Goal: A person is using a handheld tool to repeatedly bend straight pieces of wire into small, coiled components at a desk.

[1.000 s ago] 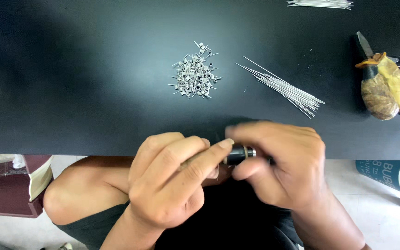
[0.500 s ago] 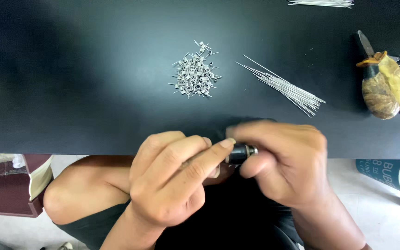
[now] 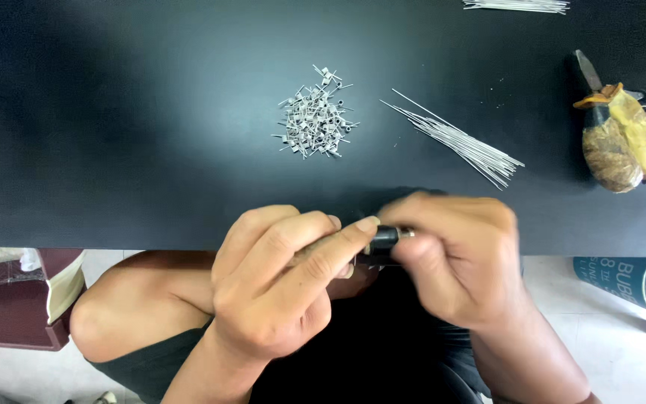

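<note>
My left hand (image 3: 278, 280) and my right hand (image 3: 461, 258) meet at the near edge of a black table (image 3: 114, 150). Between the fingertips of both sits a small dark cylindrical tool (image 3: 384, 239) with a metal tip; most of it is hidden by the fingers. My right hand is blurred. On the table beyond the hands lies a pile of small coiled wire pieces (image 3: 314, 120), and to its right a bundle of thin straight wires (image 3: 461, 142).
Pliers with tape-wrapped handles (image 3: 622, 135) lie at the table's right edge. More straight wires (image 3: 517, 6) sit at the far edge. A dark red box (image 3: 9, 307) stands on the floor left, a teal container (image 3: 629, 277) on the right.
My right hand has shifted slightly and is blurred with motion around the tool. My left hand and the things on the table stay where they were.
</note>
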